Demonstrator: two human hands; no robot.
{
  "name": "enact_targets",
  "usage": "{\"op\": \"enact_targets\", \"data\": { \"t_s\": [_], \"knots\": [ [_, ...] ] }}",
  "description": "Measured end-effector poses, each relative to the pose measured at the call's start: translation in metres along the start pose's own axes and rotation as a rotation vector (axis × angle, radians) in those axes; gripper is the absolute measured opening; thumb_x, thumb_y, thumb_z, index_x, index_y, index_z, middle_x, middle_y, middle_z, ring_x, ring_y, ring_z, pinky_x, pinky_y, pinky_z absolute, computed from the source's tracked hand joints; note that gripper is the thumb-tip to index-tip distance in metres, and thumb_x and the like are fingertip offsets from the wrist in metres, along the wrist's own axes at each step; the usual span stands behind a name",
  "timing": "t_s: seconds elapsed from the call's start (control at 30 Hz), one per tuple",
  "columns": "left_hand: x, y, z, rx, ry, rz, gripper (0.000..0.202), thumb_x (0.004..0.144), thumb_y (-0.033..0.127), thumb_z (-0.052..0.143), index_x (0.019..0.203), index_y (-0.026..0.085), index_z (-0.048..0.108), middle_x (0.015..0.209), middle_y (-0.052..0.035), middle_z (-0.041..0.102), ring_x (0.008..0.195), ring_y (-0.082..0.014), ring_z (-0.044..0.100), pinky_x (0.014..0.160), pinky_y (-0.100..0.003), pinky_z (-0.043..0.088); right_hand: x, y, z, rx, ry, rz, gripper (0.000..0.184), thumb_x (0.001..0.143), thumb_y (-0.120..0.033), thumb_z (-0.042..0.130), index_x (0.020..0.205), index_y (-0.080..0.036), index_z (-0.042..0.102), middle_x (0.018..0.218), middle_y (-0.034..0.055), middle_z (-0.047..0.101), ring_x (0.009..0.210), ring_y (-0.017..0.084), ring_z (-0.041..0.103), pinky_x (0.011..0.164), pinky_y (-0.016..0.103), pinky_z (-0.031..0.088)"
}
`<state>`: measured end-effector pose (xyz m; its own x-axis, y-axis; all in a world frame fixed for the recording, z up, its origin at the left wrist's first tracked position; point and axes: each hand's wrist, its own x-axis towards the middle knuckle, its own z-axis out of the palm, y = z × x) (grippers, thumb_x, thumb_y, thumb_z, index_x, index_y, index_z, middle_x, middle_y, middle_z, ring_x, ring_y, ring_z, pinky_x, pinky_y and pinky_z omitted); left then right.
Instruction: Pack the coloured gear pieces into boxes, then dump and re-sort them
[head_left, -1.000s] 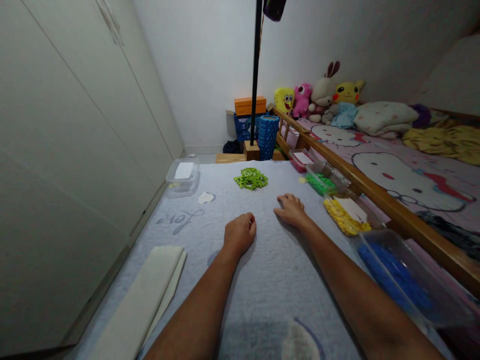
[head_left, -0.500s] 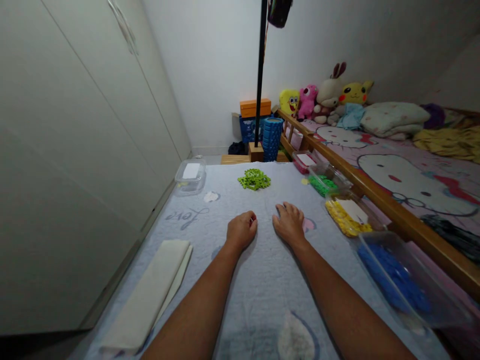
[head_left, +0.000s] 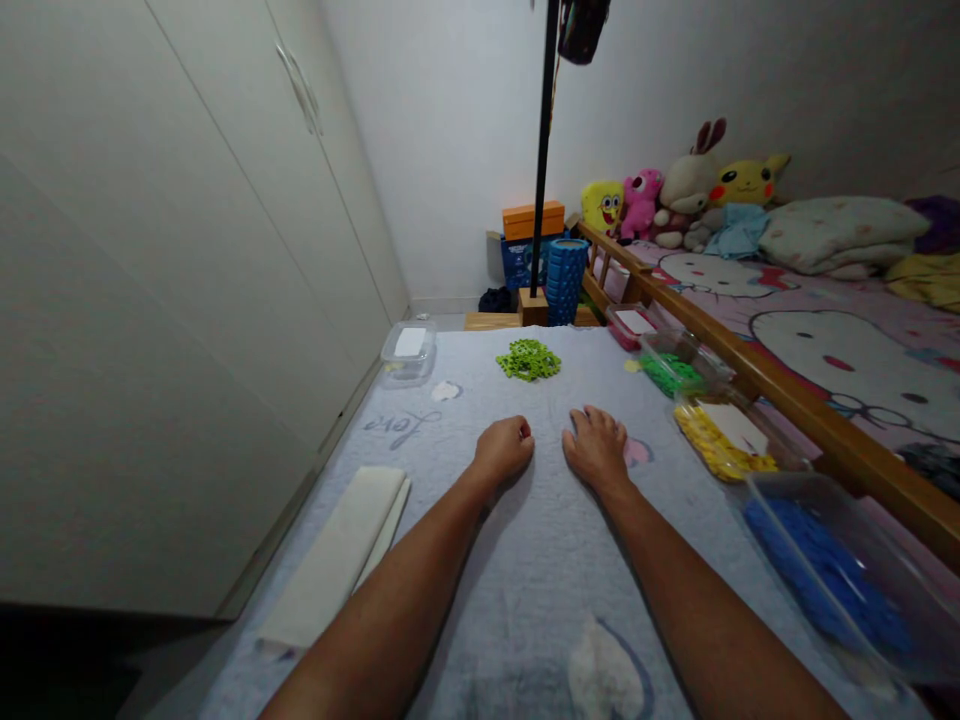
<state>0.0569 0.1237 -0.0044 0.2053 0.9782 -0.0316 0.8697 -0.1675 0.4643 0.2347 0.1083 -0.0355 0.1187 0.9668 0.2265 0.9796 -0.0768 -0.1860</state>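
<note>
My left hand (head_left: 505, 447) rests on the cloth-covered table (head_left: 510, 570) with its fingers curled into a loose fist, and nothing shows in it. A short gap to the right, my right hand (head_left: 596, 445) lies palm down with its fingers spread, holding nothing. Beyond both hands is a loose pile of small light green plastic pieces (head_left: 529, 360), apart from the fingers. A folded off-white cloth or sheet (head_left: 341, 555) lies by my left forearm.
Along the right edge stand clear tubs of blue pieces (head_left: 825, 570), yellow pieces (head_left: 720, 440), green pieces (head_left: 671, 374) and a red tub (head_left: 630, 325). A clear lidded box (head_left: 409, 350) sits far left. A wooden bed rail (head_left: 750, 370) borders the right; a wardrobe (head_left: 225, 300) the left.
The camera view has turned slightly left, so everything appears shifted right. Both hands keep their poses and places on the table; the green pile is unchanged.
</note>
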Motion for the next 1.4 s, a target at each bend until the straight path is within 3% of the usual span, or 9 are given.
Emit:
{"op": "enact_targets", "data": {
  "t_s": [0.1, 0.2, 0.3, 0.4, 0.57, 0.7, 1.07, 1.2, 1.4],
  "knots": [
    [0.018, -0.015, -0.019, -0.029, 0.040, -0.038, 0.015, 0.087, 0.022, 0.058, 0.094, 0.020, 0.070, 0.095, -0.0054, 0.076, 0.089, -0.0182, 0.068, 0.078, -0.026, 0.048, 0.001, 0.001, 0.001, 0.000, 0.005, 0.000, 0.042, 0.094, -0.031, 0.048, 0.132, -0.021, 0.063, 0.146, 0.0143, 0.056, 0.132, 0.032, 0.044, 0.110, 0.050, 0.029],
    [0.036, -0.041, -0.045, -0.025, 0.182, -0.153, 0.022, 0.091, 0.021, 0.053, 0.107, 0.018, 0.067, 0.111, -0.0094, 0.072, 0.104, -0.0199, 0.067, 0.090, -0.029, 0.049, 0.001, 0.001, 0.000, -0.001, 0.003, -0.007, 0.042, 0.095, -0.030, 0.048, 0.132, -0.020, 0.063, 0.146, 0.0148, 0.056, 0.131, 0.031, 0.045, 0.109, 0.050, 0.029],
    [0.051, -0.072, -0.073, 0.072, 0.350, -0.284, 0.033, 0.089, 0.021, 0.056, 0.121, 0.018, 0.062, 0.130, -0.0133, 0.060, 0.113, -0.0227, 0.065, 0.095, -0.032, 0.050, 0.000, -0.001, -0.002, -0.006, -0.001, -0.012, 0.042, 0.095, -0.029, 0.047, 0.132, -0.019, 0.063, 0.146, 0.0152, 0.056, 0.132, 0.031, 0.045, 0.109, 0.050, 0.029],
    [0.062, -0.100, -0.093, 0.172, 0.389, -0.321, 0.048, 0.086, 0.016, 0.056, 0.134, 0.019, 0.054, 0.146, -0.0139, 0.048, 0.113, -0.0243, 0.066, 0.092, -0.034, 0.052, 0.000, -0.001, -0.002, -0.017, -0.001, -0.010, 0.042, 0.095, -0.029, 0.046, 0.133, -0.019, 0.063, 0.144, 0.0149, 0.057, 0.131, 0.031, 0.046, 0.109, 0.050, 0.029],
    [0.076, -0.134, -0.103, 0.283, 0.333, -0.361, 0.057, 0.090, 0.011, 0.049, 0.145, 0.020, 0.044, 0.156, -0.0147, 0.040, 0.113, -0.0264, 0.065, 0.091, -0.036, 0.051, 0.001, 0.001, 0.002, -0.024, 0.017, -0.010, 0.042, 0.095, -0.030, 0.047, 0.133, -0.020, 0.063, 0.144, 0.0147, 0.056, 0.130, 0.031, 0.046, 0.108, 0.048, 0.030],
    [0.081, -0.146, -0.098, 0.336, 0.298, -0.329, 0.053, 0.092, 0.009, 0.046, 0.144, 0.019, 0.046, 0.144, -0.0157, 0.052, 0.113, -0.0258, 0.064, 0.092, -0.034, 0.049, 0.001, 0.001, 0.004, -0.019, 0.026, -0.010, 0.041, 0.095, -0.030, 0.048, 0.131, -0.020, 0.063, 0.144, 0.0146, 0.056, 0.129, 0.030, 0.046, 0.108, 0.048, 0.029],
    [0.067, -0.129, -0.102, 0.546, 0.353, -0.214, 0.036, 0.099, 0.017, 0.036, 0.119, 0.019, 0.066, 0.119, -0.0137, 0.064, 0.101, -0.0255, 0.065, 0.087, -0.036, 0.049, 0.001, 0.001, 0.001, 0.008, 0.013, -0.002, 0.041, 0.094, -0.031, 0.050, 0.131, -0.021, 0.064, 0.144, 0.0143, 0.057, 0.130, 0.031, 0.046, 0.110, 0.049, 0.028],
    [0.047, -0.101, -0.094, 0.506, 0.366, -0.139, 0.029, 0.098, 0.024, 0.045, 0.114, 0.020, 0.068, 0.116, -0.0138, 0.064, 0.098, -0.0265, 0.067, 0.081, -0.034, 0.048, 0.001, 0.000, 0.001, -0.005, 0.011, -0.003, 0.041, 0.095, -0.030, 0.049, 0.132, -0.020, 0.063, 0.145, 0.0144, 0.056, 0.131, 0.031, 0.045, 0.111, 0.050, 0.028],
    [-0.005, -0.049, -0.060, 0.418, 0.369, -0.126, 0.023, 0.095, 0.021, 0.049, 0.110, 0.021, 0.068, 0.111, -0.0106, 0.065, 0.092, -0.0239, 0.065, 0.079, -0.034, 0.047, 0.000, 0.001, 0.000, 0.000, 0.005, -0.020, 0.041, 0.095, -0.030, 0.049, 0.132, -0.019, 0.063, 0.144, 0.0154, 0.056, 0.130, 0.031, 0.045, 0.110, 0.049, 0.029]
  ]
}}
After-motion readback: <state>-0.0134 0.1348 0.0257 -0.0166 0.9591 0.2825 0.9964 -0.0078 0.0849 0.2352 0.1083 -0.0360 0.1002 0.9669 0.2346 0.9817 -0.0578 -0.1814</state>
